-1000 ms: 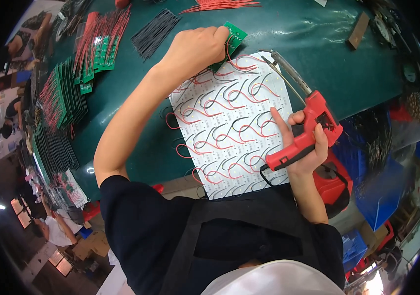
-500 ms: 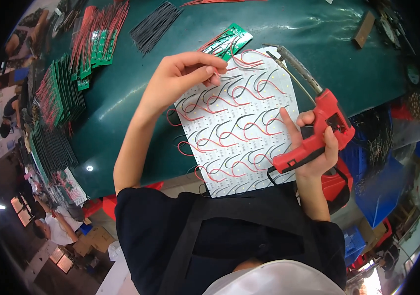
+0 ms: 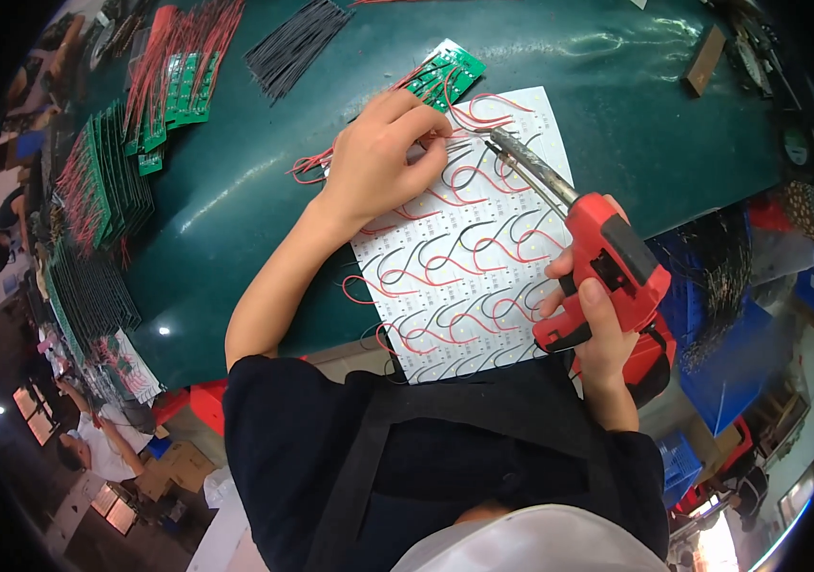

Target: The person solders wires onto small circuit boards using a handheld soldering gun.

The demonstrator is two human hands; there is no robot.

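Red and chunky, the soldering gun (image 3: 607,272) sits in the right hand (image 3: 590,319), whose fingers are curled tight round the grip, and its long metal tip reaches up over the white sheet (image 3: 469,248). That sheet lies on the green table (image 3: 235,191) and is covered with red and black wires. The left hand (image 3: 383,157) rests on the top of the sheet, fingers bent and pinching some wires. A small green board (image 3: 452,69) lies just above that hand.
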